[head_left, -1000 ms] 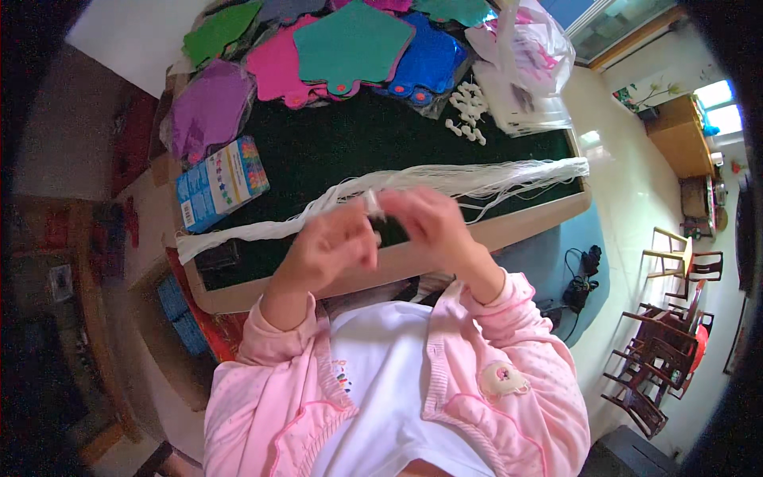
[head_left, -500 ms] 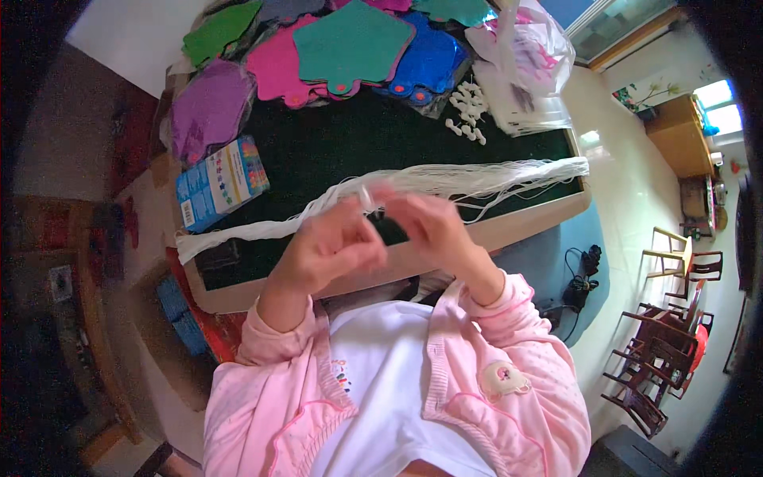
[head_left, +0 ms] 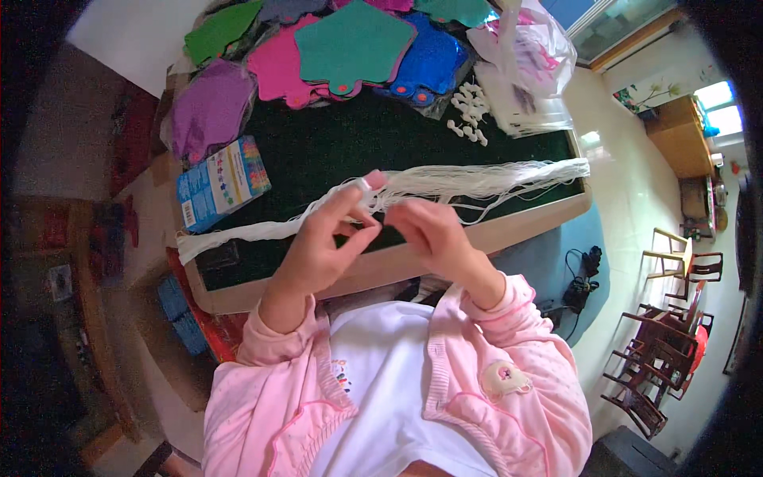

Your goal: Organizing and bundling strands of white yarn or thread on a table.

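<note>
My left hand (head_left: 322,242) is raised over the near edge of the table, thumb and a fingertip pinched together. Its forefinger points up and away, with a white band (head_left: 364,186) around it near the tip. Close by on the right, my right hand (head_left: 431,233) has its fingers curled and pressed together, almost meeting the left fingertips. Whatever is between the fingers is too small to make out. Just beyond both hands, a long bundle of white string (head_left: 445,180) lies across the dark green tabletop (head_left: 318,143), partly hidden by my left hand.
Foam star shapes in teal (head_left: 354,44), pink (head_left: 274,63), blue (head_left: 429,63) and purple (head_left: 208,111) lie at the back. A blue box (head_left: 222,184) stands left. Small white pieces (head_left: 470,111) and a plastic bag (head_left: 532,56) are back right. A black cable (head_left: 584,278) rests on a blue-grey seat.
My hands were blurred by motion and now look sharper. The left forefinger has straightened upward, and its thumb and another finger have come together. The string bundle has stayed in place.
</note>
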`<state>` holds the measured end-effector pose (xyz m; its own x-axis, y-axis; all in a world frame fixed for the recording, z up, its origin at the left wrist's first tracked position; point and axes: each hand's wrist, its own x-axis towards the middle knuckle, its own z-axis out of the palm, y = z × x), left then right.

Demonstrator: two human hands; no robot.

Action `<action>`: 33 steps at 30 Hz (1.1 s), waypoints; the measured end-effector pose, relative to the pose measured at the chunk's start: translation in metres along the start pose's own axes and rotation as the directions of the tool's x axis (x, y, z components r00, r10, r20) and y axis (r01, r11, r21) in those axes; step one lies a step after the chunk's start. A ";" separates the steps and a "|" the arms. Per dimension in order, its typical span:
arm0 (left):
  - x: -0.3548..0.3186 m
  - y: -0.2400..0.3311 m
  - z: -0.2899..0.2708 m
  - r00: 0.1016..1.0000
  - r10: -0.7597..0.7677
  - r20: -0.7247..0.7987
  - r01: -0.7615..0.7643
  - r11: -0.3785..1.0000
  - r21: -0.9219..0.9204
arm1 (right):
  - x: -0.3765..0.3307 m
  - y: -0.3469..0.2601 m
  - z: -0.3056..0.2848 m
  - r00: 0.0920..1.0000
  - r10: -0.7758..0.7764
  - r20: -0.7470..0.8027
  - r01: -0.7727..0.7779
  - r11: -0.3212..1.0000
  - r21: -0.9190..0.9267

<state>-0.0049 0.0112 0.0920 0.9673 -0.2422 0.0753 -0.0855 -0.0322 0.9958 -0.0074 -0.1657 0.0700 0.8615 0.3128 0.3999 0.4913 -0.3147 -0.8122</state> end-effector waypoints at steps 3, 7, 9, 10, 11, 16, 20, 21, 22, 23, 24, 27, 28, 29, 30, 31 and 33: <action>0.001 -0.002 -0.021 0.811 -0.212 0.545 0.131 0.974 0.183 | -0.001 0.004 -0.003 0.999 -0.036 0.007 0.035 0.995 0.092; -0.001 0.005 0.001 0.977 -0.163 0.140 0.195 0.947 -0.255 | -0.002 0.006 -0.003 0.999 -0.008 0.040 0.007 0.999 0.032; -0.001 -0.006 -0.007 0.967 -0.136 0.214 0.137 0.990 0.008 | -0.002 -0.002 -0.003 0.999 0.036 0.029 -0.036 0.999 -0.006; -0.001 -0.010 -0.010 0.945 -0.129 0.299 0.048 0.964 0.263 | 0.000 0.004 -0.006 0.999 -0.029 -0.045 0.029 1.000 -0.013; -0.002 -0.003 -0.012 0.898 -0.282 0.339 0.230 0.955 0.185 | -0.001 0.005 -0.005 0.999 -0.029 -0.046 0.028 1.000 -0.014; 0.001 -0.003 0.006 0.999 -0.028 -0.019 0.029 0.999 0.026 | 0.000 0.006 -0.004 0.999 -0.049 -0.020 0.048 0.997 -0.057; 0.000 -0.011 0.001 0.976 0.073 0.207 -0.145 0.923 0.357 | 0.000 0.003 -0.002 0.998 -0.019 -0.056 0.016 0.999 -0.050; -0.001 -0.012 0.001 0.982 -0.068 0.179 0.031 0.979 0.201 | 0.000 0.003 -0.002 0.998 -0.020 -0.056 0.018 0.999 -0.048; -0.002 -0.013 0.001 0.961 -0.210 0.177 0.208 0.978 0.032 | -0.001 0.004 -0.002 1.000 -0.023 -0.022 0.021 0.998 -0.066; -0.001 -0.013 0.000 0.961 -0.210 0.178 0.208 0.978 0.030 | -0.001 0.004 -0.002 1.000 -0.025 0.013 0.025 0.996 -0.083; 0.001 -0.011 0.000 0.946 -0.260 0.193 0.296 0.936 -0.192 | -0.001 0.002 -0.002 1.000 -0.023 0.013 0.024 0.996 -0.085; 0.002 -0.011 -0.001 0.927 -0.318 0.200 0.371 0.852 -0.369 | -0.001 -0.005 -0.003 1.000 -0.028 0.006 0.028 0.997 -0.065; 0.001 -0.011 -0.001 0.928 -0.327 0.177 0.369 0.865 -0.339 | 0.002 -0.004 -0.004 0.999 0.044 0.004 -0.044 0.997 -0.059; 0.001 -0.012 -0.001 0.929 -0.327 0.175 0.368 0.866 -0.338 | 0.003 -0.004 -0.004 0.993 0.116 0.002 -0.116 0.992 -0.053; 0.000 -0.015 -0.001 0.934 -0.313 0.169 0.351 0.889 -0.293 | 0.004 -0.003 -0.003 0.994 0.113 -0.003 -0.112 0.991 0.076; 0.000 -0.017 0.000 0.939 -0.300 0.168 0.335 0.909 -0.249 | 0.005 -0.003 -0.004 0.993 0.114 -0.003 -0.113 0.991 0.075; 0.000 -0.013 0.003 0.935 -0.284 0.213 0.331 0.915 -0.232 | 0.006 -0.002 -0.007 0.994 0.038 0.103 -0.066 0.959 0.275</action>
<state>-0.0049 0.0088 0.0788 0.8775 -0.4243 -0.2236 0.2974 0.1156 0.9477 -0.0024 -0.1695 0.0769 0.8619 0.3912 0.3226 0.3797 -0.0763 -0.9220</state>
